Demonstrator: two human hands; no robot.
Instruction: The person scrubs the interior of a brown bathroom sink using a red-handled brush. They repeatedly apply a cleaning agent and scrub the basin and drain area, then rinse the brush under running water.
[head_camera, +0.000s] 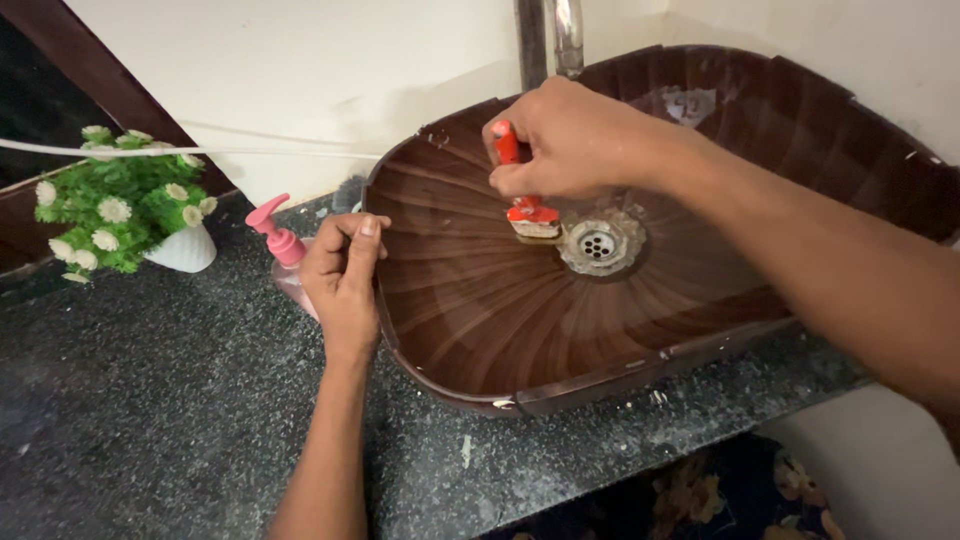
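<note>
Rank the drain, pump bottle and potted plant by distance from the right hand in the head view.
From the right hand, which grips a red brush in the basin:
1. Drain, just below and right of the hand, at the basin's bottom.
2. Pump bottle, on the counter left of the basin, behind the left hand.
3. Potted plant, far left on the counter.

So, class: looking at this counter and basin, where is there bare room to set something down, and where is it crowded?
Bare: the dark speckled counter in front of the potted plant, left of the left hand; also the brown basin floor nearest the viewer. Crowded: around the drain, where the right hand holds a red brush, and beside the pink pump bottle.
</note>
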